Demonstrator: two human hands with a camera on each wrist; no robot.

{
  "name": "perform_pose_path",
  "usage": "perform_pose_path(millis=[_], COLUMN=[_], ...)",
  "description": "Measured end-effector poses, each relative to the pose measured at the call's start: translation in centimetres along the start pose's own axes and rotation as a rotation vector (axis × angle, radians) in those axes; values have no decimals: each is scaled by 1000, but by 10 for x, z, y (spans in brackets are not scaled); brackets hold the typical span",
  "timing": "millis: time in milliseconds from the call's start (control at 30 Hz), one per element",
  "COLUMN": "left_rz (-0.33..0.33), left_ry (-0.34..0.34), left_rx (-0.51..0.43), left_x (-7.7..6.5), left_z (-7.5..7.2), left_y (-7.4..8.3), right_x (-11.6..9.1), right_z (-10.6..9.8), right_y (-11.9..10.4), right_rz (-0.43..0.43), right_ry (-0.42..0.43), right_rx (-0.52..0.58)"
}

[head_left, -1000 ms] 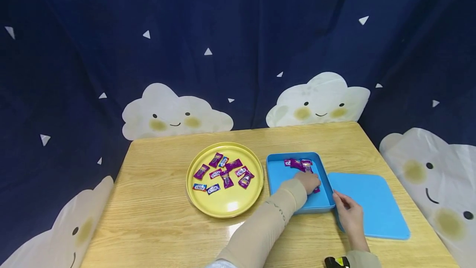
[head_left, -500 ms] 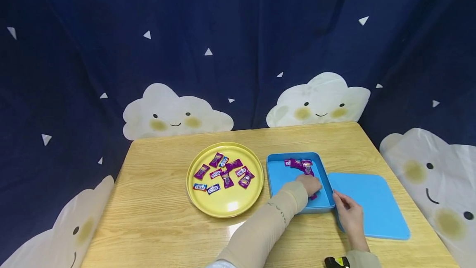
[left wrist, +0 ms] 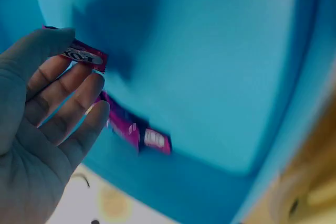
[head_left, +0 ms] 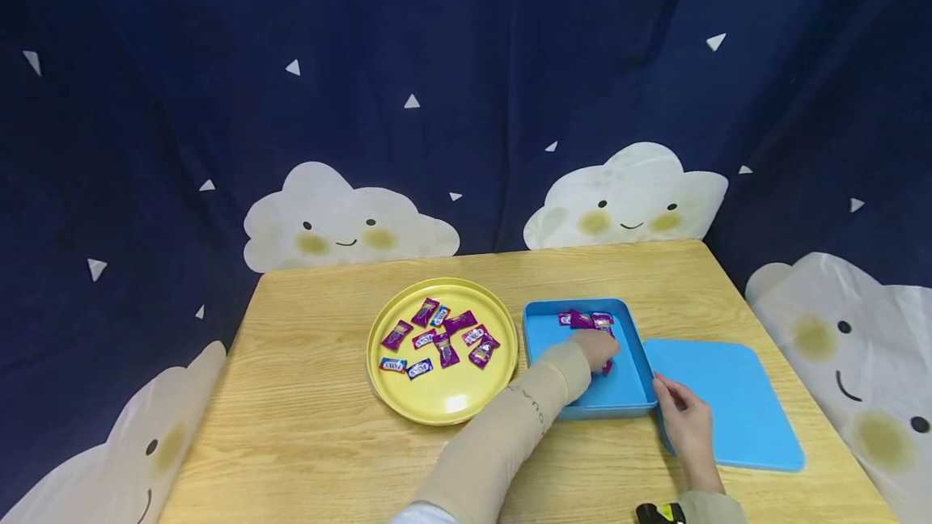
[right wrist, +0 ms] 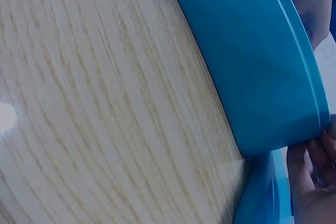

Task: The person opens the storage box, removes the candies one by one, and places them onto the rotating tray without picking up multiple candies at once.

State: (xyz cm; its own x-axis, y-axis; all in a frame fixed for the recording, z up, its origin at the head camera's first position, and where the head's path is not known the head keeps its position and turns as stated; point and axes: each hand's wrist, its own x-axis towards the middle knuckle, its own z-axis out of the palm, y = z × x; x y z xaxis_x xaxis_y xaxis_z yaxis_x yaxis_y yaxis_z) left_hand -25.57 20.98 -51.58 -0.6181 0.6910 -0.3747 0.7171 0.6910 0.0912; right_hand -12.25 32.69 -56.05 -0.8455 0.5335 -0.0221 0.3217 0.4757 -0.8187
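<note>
— What's nearest?

— The right hand (head_left: 684, 423). Its thumb and fingertips bend in together on the near right corner of the blue box (head_left: 544, 344), pinching it.

— And the flat blue panel (head_left: 743, 407)?

— It lies on the wooden table (head_left: 306, 354), just right of the box, partly hidden by that hand.

— Where's the left hand (head_left: 595, 348)?

— Reaching into the box. The left wrist view shows its thumb and fingertips pinching a small purple-wrapped candy (left wrist: 86, 56); the lower fingers are loosely bent, free of it.

— Anything farther in?

— More purple candies (head_left: 581, 319) lie towards the box's far wall. Left of the box, a yellow plate (head_left: 429, 403) carries scattered purple, red and blue sweets (head_left: 446, 352).

— Beyond?

— A navy curtain (head_left: 437, 39) with smiling clouds.
</note>
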Motion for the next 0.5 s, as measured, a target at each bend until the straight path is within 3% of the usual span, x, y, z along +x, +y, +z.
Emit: perform_pose_path(millis=[100,267,500], left_rz=[47,57,88], left_ry=[39,88,163], left_rx=[97,39,32], left_x=[-5,-20,-50], left_z=[-12,-31,-46], left_y=[-11,-30,-57], right_x=[-1,-1,-1], right_z=[0,1,0], right_y=[0,0,-1], right_rz=[2,-1,-13], right_ry=[-3,-9,-7], right_rx=[-2,2,2])
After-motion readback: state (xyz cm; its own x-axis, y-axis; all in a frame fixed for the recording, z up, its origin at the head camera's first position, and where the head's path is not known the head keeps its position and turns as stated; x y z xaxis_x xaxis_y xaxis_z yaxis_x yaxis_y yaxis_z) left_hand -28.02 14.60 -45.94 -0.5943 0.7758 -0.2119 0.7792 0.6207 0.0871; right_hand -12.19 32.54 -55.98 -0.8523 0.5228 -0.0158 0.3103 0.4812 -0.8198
